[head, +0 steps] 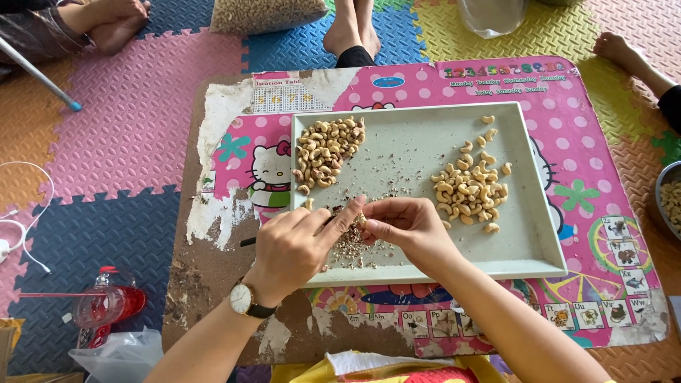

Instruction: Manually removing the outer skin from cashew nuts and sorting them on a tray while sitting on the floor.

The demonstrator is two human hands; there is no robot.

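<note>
My left hand [294,245], with a wristwatch on its wrist, and my right hand [406,225] meet over the near edge of a pale grey tray [539,234]. Together their fingertips pinch a small cashew nut [361,219]. Under them lies a patch of brown skin flakes [349,250]. A heap of unpeeled, brown-speckled cashews [326,152] fills the tray's far left corner. A heap of pale peeled cashews [472,188] lies on the tray's right side.
The tray rests on a low pink table [603,177] with a worn, peeling cartoon top, on coloured foam floor mats. Other people's feet [351,28] and legs surround it. A sack of nuts [266,14], a metal bowl [670,202], a red bottle [110,303] and white cables [21,220] lie around.
</note>
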